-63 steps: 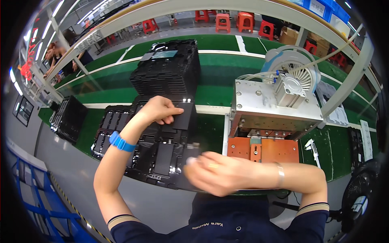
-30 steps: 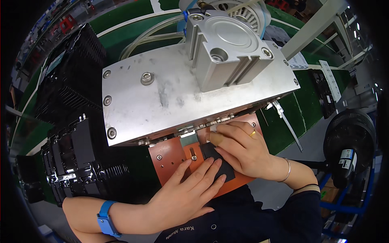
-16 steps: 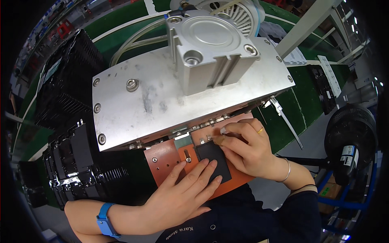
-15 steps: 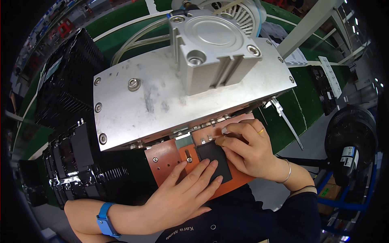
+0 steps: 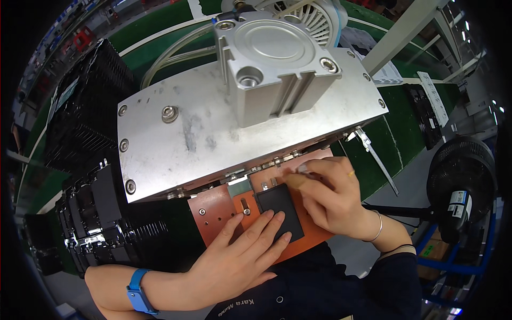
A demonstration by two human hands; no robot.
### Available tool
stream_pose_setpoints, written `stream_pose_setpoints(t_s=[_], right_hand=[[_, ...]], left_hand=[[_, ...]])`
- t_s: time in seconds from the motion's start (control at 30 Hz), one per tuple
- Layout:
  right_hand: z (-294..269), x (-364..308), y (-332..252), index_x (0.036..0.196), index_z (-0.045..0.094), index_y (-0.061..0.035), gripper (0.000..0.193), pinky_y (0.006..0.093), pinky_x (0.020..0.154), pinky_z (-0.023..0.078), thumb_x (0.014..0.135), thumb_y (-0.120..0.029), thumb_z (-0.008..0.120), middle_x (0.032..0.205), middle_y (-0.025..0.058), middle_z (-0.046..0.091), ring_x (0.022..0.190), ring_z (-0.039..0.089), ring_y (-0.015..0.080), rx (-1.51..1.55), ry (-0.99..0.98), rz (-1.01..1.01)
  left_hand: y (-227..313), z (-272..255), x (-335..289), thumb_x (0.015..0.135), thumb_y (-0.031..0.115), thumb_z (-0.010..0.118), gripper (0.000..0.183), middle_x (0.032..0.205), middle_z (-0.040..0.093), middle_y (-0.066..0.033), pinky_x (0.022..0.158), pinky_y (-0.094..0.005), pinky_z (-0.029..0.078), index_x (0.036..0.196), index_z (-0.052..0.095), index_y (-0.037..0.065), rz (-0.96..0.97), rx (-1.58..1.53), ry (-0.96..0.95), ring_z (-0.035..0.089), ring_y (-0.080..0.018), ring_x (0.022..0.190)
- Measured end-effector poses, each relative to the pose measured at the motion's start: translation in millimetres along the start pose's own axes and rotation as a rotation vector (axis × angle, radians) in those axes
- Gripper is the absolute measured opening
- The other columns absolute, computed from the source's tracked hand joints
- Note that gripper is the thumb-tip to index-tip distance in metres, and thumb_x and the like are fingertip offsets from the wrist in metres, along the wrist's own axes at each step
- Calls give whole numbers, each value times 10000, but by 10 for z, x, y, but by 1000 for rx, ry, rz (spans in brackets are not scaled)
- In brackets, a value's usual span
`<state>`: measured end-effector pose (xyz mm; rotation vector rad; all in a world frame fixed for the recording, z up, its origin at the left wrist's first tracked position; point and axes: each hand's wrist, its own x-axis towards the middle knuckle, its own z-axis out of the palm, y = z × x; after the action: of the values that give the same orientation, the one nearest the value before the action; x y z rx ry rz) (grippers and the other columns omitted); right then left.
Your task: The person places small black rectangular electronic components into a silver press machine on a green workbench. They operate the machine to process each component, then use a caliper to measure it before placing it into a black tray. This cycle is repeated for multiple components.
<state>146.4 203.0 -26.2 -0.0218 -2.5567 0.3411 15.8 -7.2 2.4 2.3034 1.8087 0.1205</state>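
Note:
A flat black rectangular piece [image 5: 280,204] lies on an orange-brown plate [image 5: 311,229], two small silver tabs [image 5: 269,184] standing at its far edge. My left hand [image 5: 237,258] rests on it with fingers stretched out, the tips pressing its left and near part. At the piece's far right corner, beside the tabs, is my right hand [image 5: 329,194]. Its thumb and index finger are pinched together and slightly blurred; whatever sits between them is hidden. Just beyond the tabs is the lower front edge of a silver metal press housing [image 5: 213,144].
On the housing stands a square metal cylinder block [image 5: 280,69]. Black finned parts [image 5: 90,106] are stacked at left, with black trays [image 5: 101,213] nearer. A metal lever [image 5: 373,154] juts out at right, near a black fan [image 5: 461,165]. A green mat [image 5: 394,128] covers the bench.
My right hand's fingertips have shifted slightly at the tabs, with the index finger more curled. My left hand stays on the black piece. The whole view has shifted a little.

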Motion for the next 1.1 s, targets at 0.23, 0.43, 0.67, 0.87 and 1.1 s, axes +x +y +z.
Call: stream_pose_setpoints(t_s=[0.23, 0.43, 0.67, 0.87, 1.1], right_hand=[[-4, 2, -38, 1031, 741, -118, 281, 361, 800, 454, 757, -58, 730, 1110, 87, 565, 955, 531, 259, 21, -113, 9], [29, 39, -6, 1078, 721, -105, 316, 386, 839, 453, 764, -75, 727, 1151, 90, 573, 1009, 533, 286, 35, -152, 12], [-244, -136, -81, 1156, 692, -64, 445, 393, 884, 515, 759, -233, 802, 1212, 141, 608, 1077, 624, 315, 276, -210, -2], [-169, -171, -26, 1118, 701, -29, 424, 398, 977, 533, 795, -289, 788, 1249, 162, 624, 1199, 617, 328, 300, -302, -50], [-108, -66, 53, 1062, 715, -3, 393, 376, 932, 565, 791, -276, 793, 1163, 159, 665, 1140, 657, 313, 314, -279, -81]], left_hand=[[-2, 13, 4, 898, 532, 608, 664, 1503, 424, -177, 1099, -509, 349, 1420, 488, 140, 2, -25, 14, 421, -310, 1386], [-2, 16, 9, 894, 530, 614, 672, 1504, 420, -183, 1095, -513, 350, 1419, 486, 130, 6, -32, 20, 420, -316, 1383], [0, 35, -4, 896, 556, 605, 685, 1511, 412, -184, 1106, -528, 325, 1425, 485, 137, -10, -48, 19, 396, -319, 1406], [-39, 1, -8, 874, 610, 607, 748, 1532, 375, -205, 1127, -552, 286, 1440, 485, 137, -94, -112, 48, 321, -371, 1446], [-99, 20, 11, 850, 631, 622, 752, 1545, 355, -212, 1096, -602, 316, 1429, 513, 165, -127, -118, 54, 287, -433, 1447]])
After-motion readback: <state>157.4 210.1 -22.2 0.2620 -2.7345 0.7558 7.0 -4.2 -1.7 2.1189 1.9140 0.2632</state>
